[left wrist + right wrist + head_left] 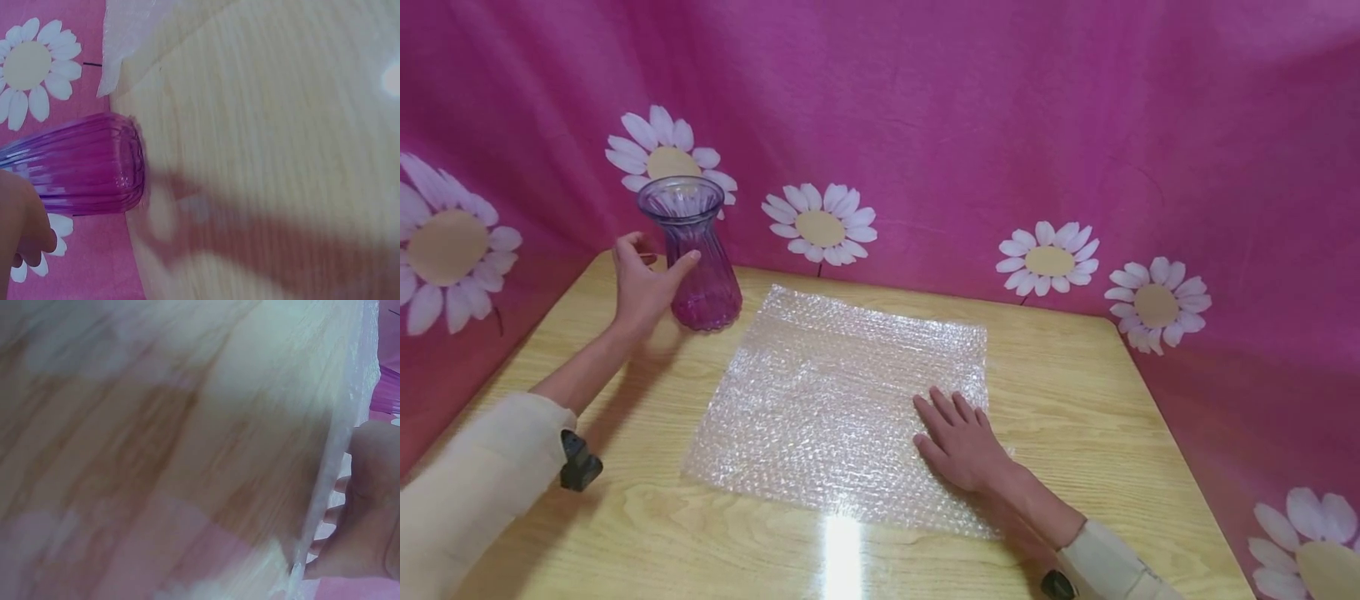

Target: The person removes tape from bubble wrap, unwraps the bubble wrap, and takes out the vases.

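Note:
A purple ribbed glass vase [703, 275] with a flared rim stands upright at the table's back left. My left hand [647, 283] holds it from the left side, the thumb across its front; part of the fingers is hidden. In the left wrist view, the same hand [22, 215] overlaps the vase [87, 165], whose base is on the tabletop. A sheet of clear bubble wrap [835, 408] lies flat in the middle. On its right part rests my right hand [962, 442], palm down with fingers spread. The right wrist view shows this hand [369, 506] at the wrap.
The light wooden table [1075, 400] has rounded back corners. Behind it and along its sides hangs a magenta cloth [925, 108] printed with white daisies. A bright light reflection falls near the front edge.

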Tool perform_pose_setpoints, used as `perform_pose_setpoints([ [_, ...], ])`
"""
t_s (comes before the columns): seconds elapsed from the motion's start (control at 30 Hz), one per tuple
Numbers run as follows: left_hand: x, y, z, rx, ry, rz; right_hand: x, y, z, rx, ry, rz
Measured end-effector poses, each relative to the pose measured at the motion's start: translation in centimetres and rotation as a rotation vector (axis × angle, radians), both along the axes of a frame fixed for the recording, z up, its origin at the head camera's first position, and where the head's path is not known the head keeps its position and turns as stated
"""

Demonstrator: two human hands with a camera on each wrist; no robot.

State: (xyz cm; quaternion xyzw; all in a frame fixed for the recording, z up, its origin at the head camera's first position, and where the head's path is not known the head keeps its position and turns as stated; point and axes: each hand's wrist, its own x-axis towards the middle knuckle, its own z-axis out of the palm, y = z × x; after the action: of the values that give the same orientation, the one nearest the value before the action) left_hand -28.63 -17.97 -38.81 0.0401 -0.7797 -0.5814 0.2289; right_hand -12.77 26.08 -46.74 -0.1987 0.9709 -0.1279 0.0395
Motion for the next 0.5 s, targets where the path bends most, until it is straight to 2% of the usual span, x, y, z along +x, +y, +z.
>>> perform_pose_setpoints([
  [0.23, 1.2, 0.6, -0.6, -0.046, 0.044, 0.052, 0.0, 0.0, 0.2, -0.007, -0.014, 0.001],
  [0.5, 2.4, 2.1, -1.5, -0.107, 0.092, 0.024, -0.5, 0.3, 0.2, 0.0, 0.012, 0.058],
])
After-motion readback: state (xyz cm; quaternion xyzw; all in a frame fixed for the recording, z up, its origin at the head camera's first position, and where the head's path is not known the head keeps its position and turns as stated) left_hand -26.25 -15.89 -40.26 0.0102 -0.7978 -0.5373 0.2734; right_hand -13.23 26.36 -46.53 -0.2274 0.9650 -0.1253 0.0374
